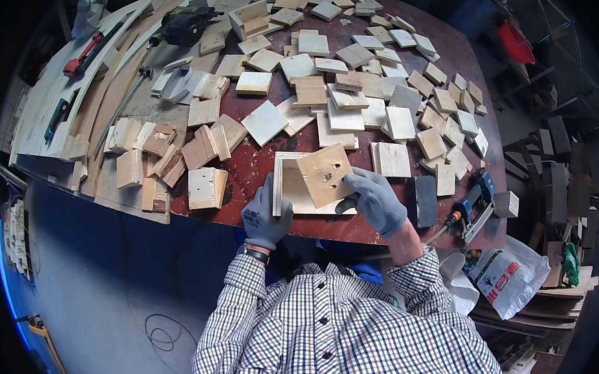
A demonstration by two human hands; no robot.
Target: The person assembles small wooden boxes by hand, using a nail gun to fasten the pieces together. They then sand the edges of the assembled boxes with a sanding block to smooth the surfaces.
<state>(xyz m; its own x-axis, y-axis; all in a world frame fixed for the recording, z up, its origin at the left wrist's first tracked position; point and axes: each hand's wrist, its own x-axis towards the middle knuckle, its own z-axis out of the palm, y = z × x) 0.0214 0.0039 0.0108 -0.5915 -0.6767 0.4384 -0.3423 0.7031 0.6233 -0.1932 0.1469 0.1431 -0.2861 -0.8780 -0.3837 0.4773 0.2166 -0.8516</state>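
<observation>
Both my hands wear grey gloves. My left hand (266, 218) grips the left side of a pale wooden frame (278, 181) near the table's front edge, with its thumb on the inner face. Between the fingers and thumb of my right hand (377, 201) is a square wooden board (322, 177) with dark knot holes. The board is tilted and covers part of the frame. Whether it touches the frame, I cannot tell. Right behind my hands lie a white-faced wooden block (265, 122) and a stack of thin boards (390, 159).
Many loose wooden blocks (356, 54) cover the dark red table (243, 164). A nail gun (475, 200) lies at the right front corner beside a dark grey block (426, 201). Long planks (111, 75), a red-handled tool (84, 57) and a hammer (143, 73) are at the left. A white bag (514, 277) sits lower right.
</observation>
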